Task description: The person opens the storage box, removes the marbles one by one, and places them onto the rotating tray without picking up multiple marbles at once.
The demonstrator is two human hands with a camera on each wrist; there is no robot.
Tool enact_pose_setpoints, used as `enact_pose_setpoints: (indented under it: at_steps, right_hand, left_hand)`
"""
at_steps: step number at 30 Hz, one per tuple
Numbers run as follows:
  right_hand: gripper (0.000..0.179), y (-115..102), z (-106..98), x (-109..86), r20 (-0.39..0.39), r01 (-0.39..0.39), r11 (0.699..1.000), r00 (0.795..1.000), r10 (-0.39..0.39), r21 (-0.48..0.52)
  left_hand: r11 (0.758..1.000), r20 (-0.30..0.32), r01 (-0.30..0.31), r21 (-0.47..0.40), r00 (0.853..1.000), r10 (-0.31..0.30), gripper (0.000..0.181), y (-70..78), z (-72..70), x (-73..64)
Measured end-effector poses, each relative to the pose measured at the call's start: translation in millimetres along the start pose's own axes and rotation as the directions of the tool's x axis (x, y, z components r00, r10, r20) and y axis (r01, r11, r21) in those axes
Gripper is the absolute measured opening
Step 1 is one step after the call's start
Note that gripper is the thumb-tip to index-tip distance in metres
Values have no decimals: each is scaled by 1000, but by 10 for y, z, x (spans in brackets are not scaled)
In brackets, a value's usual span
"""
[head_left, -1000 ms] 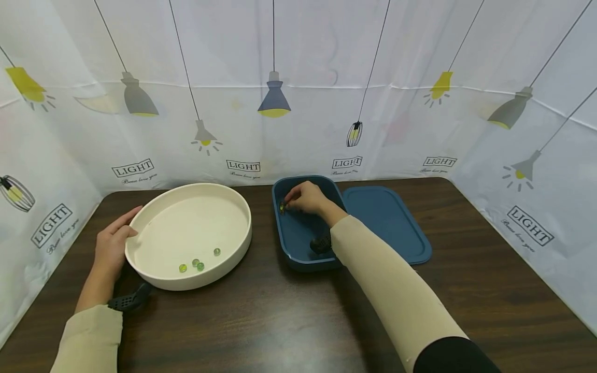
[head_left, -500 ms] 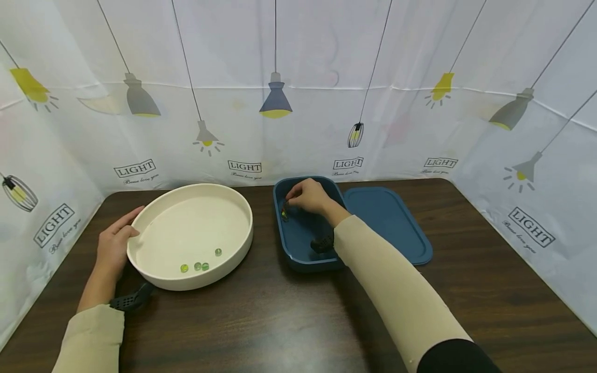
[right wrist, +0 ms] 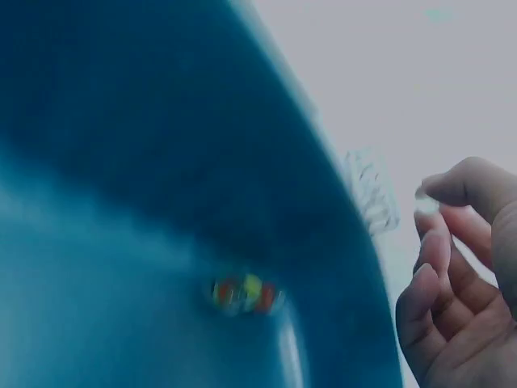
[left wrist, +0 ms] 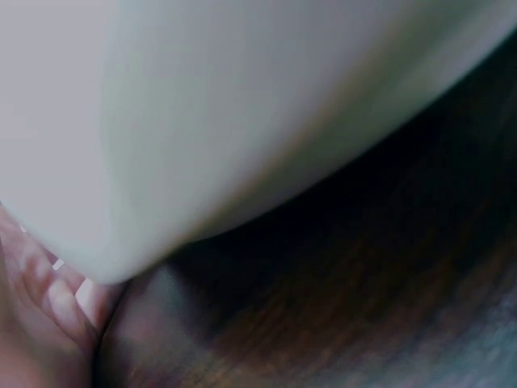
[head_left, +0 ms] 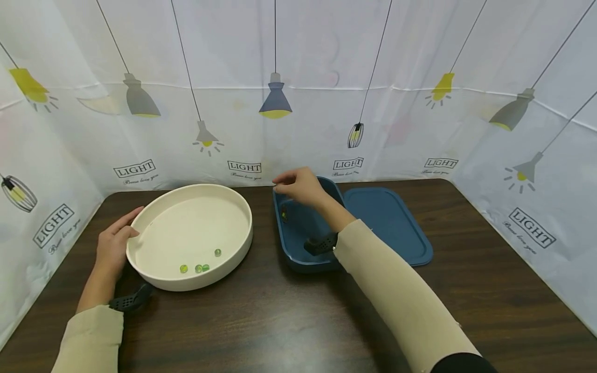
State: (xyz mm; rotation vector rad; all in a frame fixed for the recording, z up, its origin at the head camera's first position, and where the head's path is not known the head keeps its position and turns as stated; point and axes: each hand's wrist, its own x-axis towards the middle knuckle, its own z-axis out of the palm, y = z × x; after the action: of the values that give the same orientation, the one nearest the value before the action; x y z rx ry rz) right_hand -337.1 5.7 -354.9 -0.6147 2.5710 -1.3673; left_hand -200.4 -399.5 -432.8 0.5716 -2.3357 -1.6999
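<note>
My left hand (head_left: 112,243) grips the left rim of a round cream tray (head_left: 186,217), thumb over the edge and fingers along the outer wall. Several greenish glass marbles (head_left: 184,269) lie near the tray's front. Over the back left rim of a blue rectangular box (head_left: 303,243), my right hand (head_left: 304,185) is raised. In the right wrist view its thumb and forefinger pinch a small clear marble (right wrist: 428,205), mostly covered by the fingertips. More marbles (right wrist: 246,295), with red and yellow inside, sit in a corner on the box floor.
The blue lid (head_left: 389,223) lies flat on the dark wooden table (head_left: 280,321), right beside the box. Behind the table hangs a white curtain (head_left: 308,52) printed with lamps. Black wrist mounts (head_left: 132,298) are strapped on both arms.
My right hand has lifted from inside the blue box up to its back left rim, leaving marbles behind in the box. The left hand still holds the tray.
</note>
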Motion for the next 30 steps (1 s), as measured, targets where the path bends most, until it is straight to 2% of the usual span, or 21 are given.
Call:
enact_pose_setpoints:
  at_steps: [3, 8, 12, 15, 24, 30]
  right_hand:
    - [28, -118, 75, -35, 0, 1, 999, 1000, -1, 39]
    - [29, -264, 226, -80, 43, -15, 995, 999, 11, 96]
    - [27, -362, 357, -135, 44, 17, 993, 999, -22, 114]
    - [24, -439, 484, -200, 16, 61, 990, 998, -64, 128]
    - [21, -545, 914, -379, -109, 162, 970, 984, -144, 179]
    - [20, -527, 1134, -394, -181, 167, 981, 972, -147, 102]
  left_hand:
    - [1000, -1, -4, -5, 1000, 4, 58, -5, -11, -4]
    - [998, -9, -15, -57, 1000, 15, 58, -27, -25, -4]
    - [999, -15, -20, -43, 1000, 20, 58, -33, -29, 6]
    - [1000, -13, -17, -24, 1000, 17, 58, -26, -35, 12]
    - [994, 8, -20, -106, 1000, 21, 58, -22, 0, 20]
    - [999, -7, -15, -32, 1000, 14, 58, -16, -16, 10]
